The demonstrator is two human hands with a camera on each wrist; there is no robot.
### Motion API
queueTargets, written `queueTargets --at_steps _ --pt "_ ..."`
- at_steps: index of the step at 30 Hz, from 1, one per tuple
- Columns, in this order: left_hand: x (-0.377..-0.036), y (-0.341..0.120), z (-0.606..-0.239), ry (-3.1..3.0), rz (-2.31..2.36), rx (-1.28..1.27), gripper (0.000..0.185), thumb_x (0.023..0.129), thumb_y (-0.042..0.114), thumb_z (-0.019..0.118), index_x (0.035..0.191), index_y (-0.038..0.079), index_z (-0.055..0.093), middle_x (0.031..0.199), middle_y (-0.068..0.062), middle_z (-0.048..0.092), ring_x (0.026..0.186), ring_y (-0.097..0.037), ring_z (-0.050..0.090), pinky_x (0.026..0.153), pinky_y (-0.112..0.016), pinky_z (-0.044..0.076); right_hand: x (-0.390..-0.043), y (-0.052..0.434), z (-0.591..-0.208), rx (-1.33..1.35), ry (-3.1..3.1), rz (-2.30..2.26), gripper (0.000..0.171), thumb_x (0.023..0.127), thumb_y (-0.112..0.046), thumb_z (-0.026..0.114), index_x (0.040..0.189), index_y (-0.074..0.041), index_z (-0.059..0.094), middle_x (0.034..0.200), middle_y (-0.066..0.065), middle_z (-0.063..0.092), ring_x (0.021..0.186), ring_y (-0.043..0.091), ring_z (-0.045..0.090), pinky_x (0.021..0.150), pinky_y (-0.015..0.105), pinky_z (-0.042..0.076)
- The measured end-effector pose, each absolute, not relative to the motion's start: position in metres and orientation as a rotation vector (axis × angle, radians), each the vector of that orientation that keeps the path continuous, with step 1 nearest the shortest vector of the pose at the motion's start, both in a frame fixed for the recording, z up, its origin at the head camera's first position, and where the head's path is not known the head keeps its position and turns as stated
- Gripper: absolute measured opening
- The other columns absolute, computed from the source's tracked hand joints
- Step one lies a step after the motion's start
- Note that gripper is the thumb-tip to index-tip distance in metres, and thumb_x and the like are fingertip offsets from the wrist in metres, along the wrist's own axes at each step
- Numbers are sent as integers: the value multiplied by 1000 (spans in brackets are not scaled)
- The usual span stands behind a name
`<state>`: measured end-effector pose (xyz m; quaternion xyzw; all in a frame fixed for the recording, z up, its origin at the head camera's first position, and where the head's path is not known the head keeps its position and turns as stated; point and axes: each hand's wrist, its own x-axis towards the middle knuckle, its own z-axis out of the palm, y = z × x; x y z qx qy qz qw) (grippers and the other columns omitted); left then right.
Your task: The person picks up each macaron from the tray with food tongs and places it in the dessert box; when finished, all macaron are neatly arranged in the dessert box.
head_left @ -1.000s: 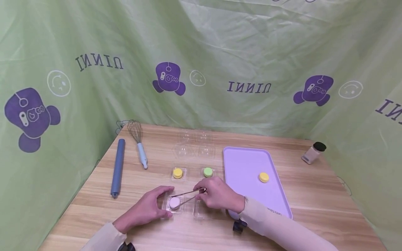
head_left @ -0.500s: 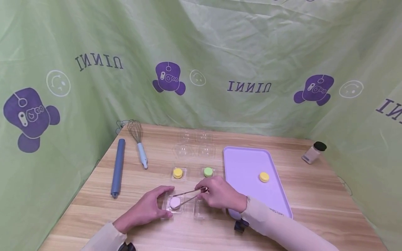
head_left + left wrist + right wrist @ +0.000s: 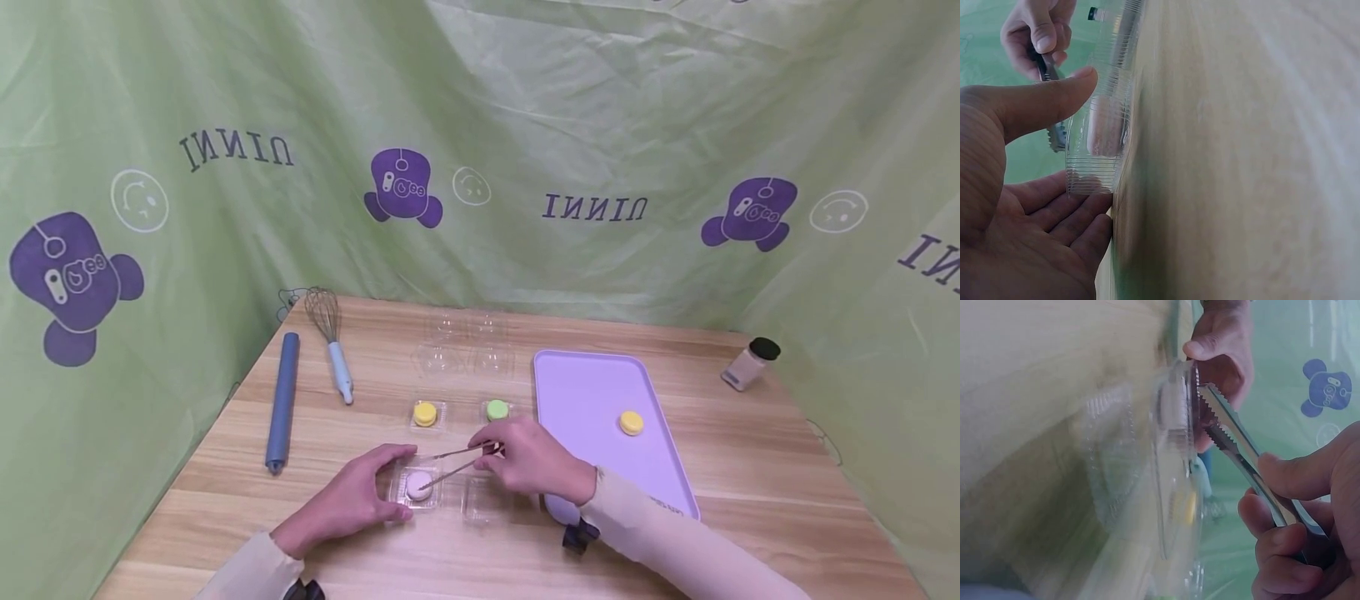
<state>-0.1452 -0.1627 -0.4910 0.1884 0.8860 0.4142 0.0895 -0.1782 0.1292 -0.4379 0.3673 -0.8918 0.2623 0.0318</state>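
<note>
One pale pink macaron (image 3: 415, 482) lies in its clear plastic box (image 3: 1092, 180), about nine o'clock from the right hand (image 3: 534, 458). This hand grips the tongs (image 3: 1282, 507), whose parted tips have just lifted, so release seems done. Left hand (image 3: 351, 500), widely curved, holds the box.

Pink macaron (image 3: 1104, 128) blurry behind ribbed container (image 3: 1088, 180)
</note>
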Motion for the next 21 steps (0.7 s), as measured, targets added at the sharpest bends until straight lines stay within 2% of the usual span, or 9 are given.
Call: queueTargets --at_steps 5,12,21 --pt "-145 -163 -491 2635 1229 564 86 68 33 91 143 13 54 144 -5 60 137 -33 54 117 -60 40 -181 135 -435 1081 -2719 827 18 84 -19 82 102 -15 79 83 -8 75 74 -3 63 67 11 53" --pt "-146 -162 -490 2623 1231 572 87 67 32 91 143 12 54 145 -5 60 137 -33 54 117 -60 40 -184 149 -429 1038 -2629 977 18 85 -14 81 103 -10 78 91 3 80 78 3 72 69 15 60" --pt "-146 -162 -489 2614 1226 575 88 67 32 91 144 12 53 145 -5 60 138 -33 53 118 -60 38 -189 172 -420 868 -2592 1031 18 85 -13 81 102 -10 79 87 -4 77 73 -2 64 64 16 58"
